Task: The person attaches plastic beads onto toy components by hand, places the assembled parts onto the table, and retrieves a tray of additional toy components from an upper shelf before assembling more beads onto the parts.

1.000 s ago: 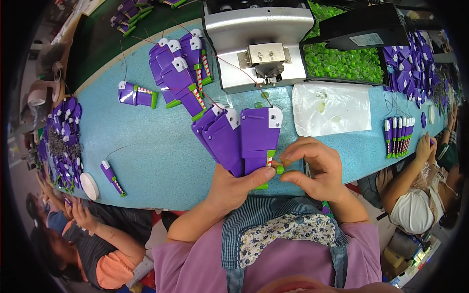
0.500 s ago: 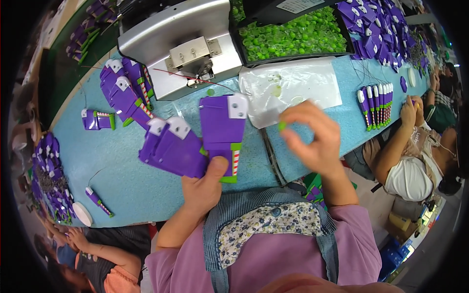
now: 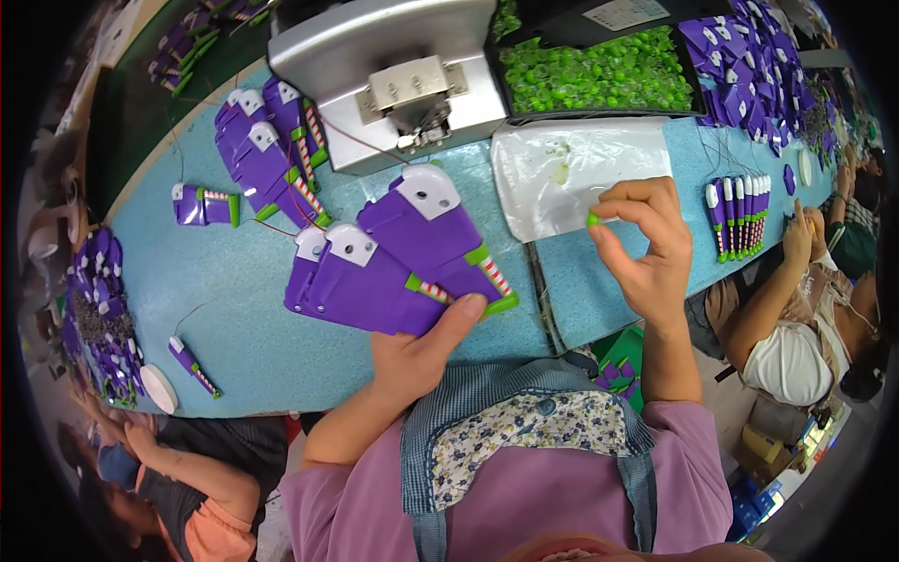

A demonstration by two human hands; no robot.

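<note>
My left hand [image 3: 417,354] is closed on a fan of flat purple plastic pieces [image 3: 421,234], with the thumb on top near their lower ends. Each piece has a rounded white corner with small holes, and red-and-white striped strips with green ends run along the edges. A thin red wire trails from the white corners. To the right, my right hand [image 3: 655,248] pinches a tiny green bead-like part [image 3: 593,219] between thumb and index finger, apart from the pieces. It is held above the table near a white plastic sheet [image 3: 623,159].
A metal press-like machine [image 3: 328,103] stands ahead. Beside it, a black bin [image 3: 599,116] holds small green parts. Purple pieces lie piled [image 3: 257,155] at left and heaped [image 3: 740,75] at far right, near a row of narrow ones [image 3: 740,215]. Co-workers sit on both sides.
The fanned purple pieces have tilted, the upper one swinging clockwise to point down right. My right hand has moved right and slightly up, still pinching the green part.
</note>
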